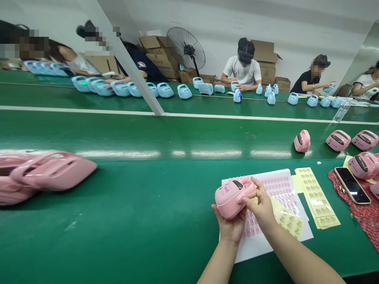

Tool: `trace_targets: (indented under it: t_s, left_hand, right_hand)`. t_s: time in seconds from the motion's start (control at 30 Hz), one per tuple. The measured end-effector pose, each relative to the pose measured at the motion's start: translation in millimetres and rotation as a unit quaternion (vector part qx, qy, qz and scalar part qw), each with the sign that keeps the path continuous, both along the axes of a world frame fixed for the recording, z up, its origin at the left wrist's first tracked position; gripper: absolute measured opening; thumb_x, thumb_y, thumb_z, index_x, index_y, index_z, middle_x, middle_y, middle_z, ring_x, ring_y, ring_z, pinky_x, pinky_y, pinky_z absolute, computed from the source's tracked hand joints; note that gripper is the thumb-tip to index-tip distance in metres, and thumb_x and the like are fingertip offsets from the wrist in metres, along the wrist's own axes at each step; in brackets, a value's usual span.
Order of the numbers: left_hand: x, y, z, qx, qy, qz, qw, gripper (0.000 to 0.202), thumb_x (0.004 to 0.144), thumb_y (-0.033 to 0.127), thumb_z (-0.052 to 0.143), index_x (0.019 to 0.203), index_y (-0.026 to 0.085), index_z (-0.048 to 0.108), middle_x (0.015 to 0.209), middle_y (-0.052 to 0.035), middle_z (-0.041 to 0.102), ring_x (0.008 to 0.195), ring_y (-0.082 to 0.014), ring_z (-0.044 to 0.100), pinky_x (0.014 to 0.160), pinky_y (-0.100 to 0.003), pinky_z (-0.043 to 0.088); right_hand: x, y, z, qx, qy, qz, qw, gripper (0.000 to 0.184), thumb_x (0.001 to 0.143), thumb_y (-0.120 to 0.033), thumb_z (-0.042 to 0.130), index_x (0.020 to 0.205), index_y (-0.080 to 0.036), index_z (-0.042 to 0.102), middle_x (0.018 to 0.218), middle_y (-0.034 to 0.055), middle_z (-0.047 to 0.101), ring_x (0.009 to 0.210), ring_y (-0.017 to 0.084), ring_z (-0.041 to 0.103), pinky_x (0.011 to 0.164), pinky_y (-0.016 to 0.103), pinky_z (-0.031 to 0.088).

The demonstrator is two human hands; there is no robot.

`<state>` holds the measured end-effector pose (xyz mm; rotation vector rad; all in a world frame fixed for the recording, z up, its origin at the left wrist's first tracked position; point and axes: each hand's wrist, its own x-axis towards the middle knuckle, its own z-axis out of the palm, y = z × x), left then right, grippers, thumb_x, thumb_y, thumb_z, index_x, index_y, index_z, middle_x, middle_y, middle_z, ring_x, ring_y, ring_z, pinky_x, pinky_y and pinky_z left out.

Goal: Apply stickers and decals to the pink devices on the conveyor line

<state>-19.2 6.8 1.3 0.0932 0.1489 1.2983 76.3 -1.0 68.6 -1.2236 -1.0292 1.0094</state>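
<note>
Above the sticker sheets, both hands hold a small pink plastic device with a carrying handle (227, 202) and a dark window on top. My left hand (231, 228) cups it from below, its fingers wrapped against the underside. On the handle side, my right hand (262, 207) grips the handle end between thumb and fingers. Beneath them lies a white sheet of pink stickers (280, 185), partly hidden by the hands and device. A yellow label sheet (288, 221) rests on it, beside my right wrist. More yellow label strips (316, 197) lie to the right.
At right are several pink devices (338, 141), a phone (352, 185) and a red cloth (368, 221). Pink devices (56, 173) also crowd the left edge. Beyond the green conveyor belt (177, 136), several co-workers sit behind blue devices (185, 92). A slanted white post (130, 63) stands left.
</note>
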Motion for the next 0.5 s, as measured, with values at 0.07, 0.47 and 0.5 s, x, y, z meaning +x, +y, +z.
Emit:
trace_targets:
  t_s: [0.07,0.47,0.5]
  left_hand:
    - [1,0,0.6,-0.02,-0.003,0.003,1.0,0.063,0.074,0.06,0.045,0.122,0.02,0.044,0.111,-0.0093,0.062,0.099,-0.0186,0.058,0.085,-0.024,0.045]
    - [3,-1,1.6,-0.024,0.032,-0.002,0.999,0.067,0.073,0.056,0.05,0.129,0.024,0.034,0.108,-0.0066,0.063,0.096,-0.0185,0.06,0.083,-0.025,0.046]
    - [3,-1,1.2,-0.025,0.033,-0.003,0.999,0.067,0.073,0.056,0.049,0.129,0.024,0.034,0.107,-0.0068,0.063,0.096,-0.0186,0.06,0.083,-0.025,0.046]
  right_hand:
    - [2,3,0.7,-0.008,-0.001,0.009,1.0,0.011,0.061,-0.022,0.068,0.056,-0.019,0.059,0.124,0.0089,0.047,0.122,0.025,0.036,0.101,0.042,0.024]
    - [9,5,10.3,-0.03,-0.073,0.006,0.997,0.011,0.06,-0.02,0.068,0.053,-0.022,0.06,0.115,0.006,0.052,0.115,0.025,0.042,0.098,0.043,0.028]
    - [9,5,10.6,-0.024,-0.081,0.002,0.996,0.011,0.061,-0.019,0.068,0.053,-0.022,0.06,0.113,0.0059,0.052,0.115,0.025,0.042,0.097,0.043,0.029]
